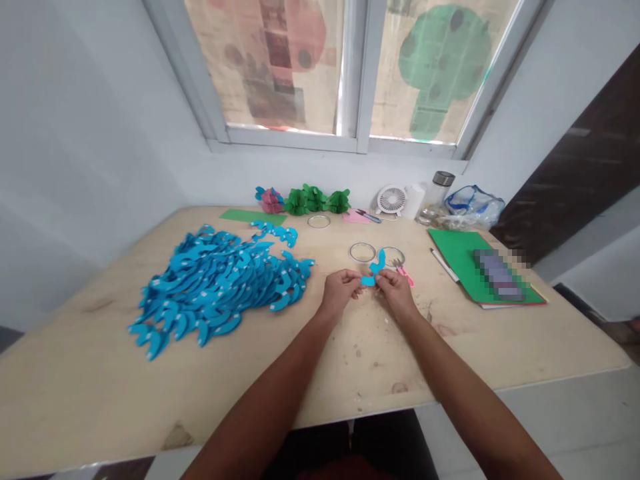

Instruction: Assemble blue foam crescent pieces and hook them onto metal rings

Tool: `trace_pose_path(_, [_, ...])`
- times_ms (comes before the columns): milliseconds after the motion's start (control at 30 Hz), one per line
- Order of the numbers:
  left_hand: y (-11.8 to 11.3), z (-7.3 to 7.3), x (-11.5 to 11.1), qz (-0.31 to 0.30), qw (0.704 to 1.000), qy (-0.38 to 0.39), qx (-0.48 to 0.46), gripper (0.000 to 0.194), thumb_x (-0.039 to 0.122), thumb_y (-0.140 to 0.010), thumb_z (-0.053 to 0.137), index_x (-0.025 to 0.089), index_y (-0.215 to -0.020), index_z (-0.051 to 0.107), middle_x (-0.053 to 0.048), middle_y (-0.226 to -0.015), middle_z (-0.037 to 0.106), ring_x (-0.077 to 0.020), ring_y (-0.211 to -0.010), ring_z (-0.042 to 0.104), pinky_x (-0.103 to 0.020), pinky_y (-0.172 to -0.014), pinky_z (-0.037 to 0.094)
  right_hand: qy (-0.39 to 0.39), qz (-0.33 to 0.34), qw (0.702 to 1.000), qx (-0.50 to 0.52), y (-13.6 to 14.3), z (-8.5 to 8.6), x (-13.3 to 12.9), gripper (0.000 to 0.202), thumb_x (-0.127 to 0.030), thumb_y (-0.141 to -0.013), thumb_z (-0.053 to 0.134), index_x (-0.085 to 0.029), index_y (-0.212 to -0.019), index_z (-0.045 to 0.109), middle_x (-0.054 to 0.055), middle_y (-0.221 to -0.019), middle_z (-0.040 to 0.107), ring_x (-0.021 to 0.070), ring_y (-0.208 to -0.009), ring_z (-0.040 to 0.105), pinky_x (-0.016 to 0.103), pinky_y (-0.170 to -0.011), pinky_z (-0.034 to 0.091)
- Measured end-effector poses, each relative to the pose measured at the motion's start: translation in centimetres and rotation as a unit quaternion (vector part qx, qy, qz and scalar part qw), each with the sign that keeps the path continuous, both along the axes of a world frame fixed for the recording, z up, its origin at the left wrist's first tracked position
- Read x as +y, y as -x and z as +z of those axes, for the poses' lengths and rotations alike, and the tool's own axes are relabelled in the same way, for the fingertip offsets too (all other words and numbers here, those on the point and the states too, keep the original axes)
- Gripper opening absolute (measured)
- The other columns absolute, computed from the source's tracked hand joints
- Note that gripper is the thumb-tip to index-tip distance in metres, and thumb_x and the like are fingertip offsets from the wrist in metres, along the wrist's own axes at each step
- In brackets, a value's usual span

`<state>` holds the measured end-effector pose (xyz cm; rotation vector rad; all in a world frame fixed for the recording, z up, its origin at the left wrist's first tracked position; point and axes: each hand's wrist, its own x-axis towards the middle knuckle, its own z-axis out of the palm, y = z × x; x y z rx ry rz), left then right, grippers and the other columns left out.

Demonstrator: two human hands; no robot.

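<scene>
Between my two hands is a small blue paper cutout [369, 281] with curved arms, held just above the table. My left hand [341, 291] pinches its left end, and my right hand [395, 290] grips it at the right, where one arm points upward. Just beyond the hands lie two rings of tape, a left tape roll [362, 252] and a right tape roll [393, 255]. Pink-handled scissors [405, 273] rest beside my right hand. A large heap of blue curved paper pieces [215, 280], many with small white patches, spreads out to the left.
Along the back stand green paper ornaments [315, 199], a pink-and-blue one [271, 200], a white fan [393, 200] and a glass bottle [437, 197]. Green sheets [457, 260] with a blurred-out object lie at right, near a pen [444, 265]. Another ring [319, 221] sits near the back.
</scene>
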<state>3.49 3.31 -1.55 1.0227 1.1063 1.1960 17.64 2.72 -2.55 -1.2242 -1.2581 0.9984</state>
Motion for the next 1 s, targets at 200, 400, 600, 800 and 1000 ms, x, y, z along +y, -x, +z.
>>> trace_pose_path(200, [-0.07,0.14,-0.04,0.01,1.0,-0.01,0.006,0.01,0.011,-0.057,0.055,0.013,-0.064,0.062,0.002,-0.047,0.058,-0.0072,-0.041,0.05,-0.017,-0.041,0.037,0.005,0.027,0.999,0.041,0.11,-0.23,-0.23,0.019,-0.036,-0.07,0.058,-0.018,-0.068,0.063,-0.001,-0.056,0.057,0.0113,-0.05,0.045,0.023,-0.049,0.034])
trace_pose_path(400, [-0.09,0.3,-0.23,0.006,1.0,-0.011,0.006,0.01,0.012,-0.057,0.056,0.013,-0.064,0.062,0.001,-0.048,0.06,-0.0073,-0.041,0.05,-0.017,-0.041,0.037,0.002,0.019,0.997,0.078,0.09,-0.4,-0.07,0.016,-0.034,-0.067,0.059,-0.018,-0.065,0.063,-0.001,-0.056,0.056,0.0118,-0.052,0.046,0.024,-0.05,0.034])
trace_pose_path(600, [0.0,0.08,0.01,0.011,1.0,-0.008,0.002,0.009,0.011,-0.057,0.055,0.013,-0.064,0.06,0.001,-0.048,0.06,-0.0075,-0.04,0.05,-0.017,-0.04,0.037,0.011,0.01,0.989,0.15,0.18,-0.27,0.1,0.021,-0.04,-0.068,0.059,-0.019,-0.066,0.061,-0.001,-0.054,0.055,0.0128,-0.051,0.047,0.025,-0.049,0.035])
trace_pose_path(800, [-0.1,-0.05,0.03,0.002,1.0,-0.007,0.005,0.01,0.011,-0.058,0.054,0.013,-0.065,0.062,0.001,-0.048,0.06,-0.0071,-0.041,0.051,-0.016,-0.039,0.036,0.0,0.006,0.995,0.098,0.15,-0.33,0.0,0.022,-0.04,-0.068,0.063,-0.019,-0.072,0.06,-0.004,-0.052,0.053,0.0103,-0.048,0.044,0.022,-0.048,0.032])
trace_pose_path(1000, [-0.24,-0.31,0.07,-0.009,1.0,-0.009,0.006,0.011,0.012,-0.058,0.056,0.013,-0.066,0.062,0.0,-0.049,0.061,-0.0074,-0.041,0.052,-0.016,-0.039,0.035,-0.007,-0.009,0.999,0.04,-0.05,-0.36,0.04,0.022,-0.04,-0.07,0.061,-0.018,-0.071,0.06,-0.003,-0.054,0.052,0.0102,-0.047,0.042,0.022,-0.045,0.03])
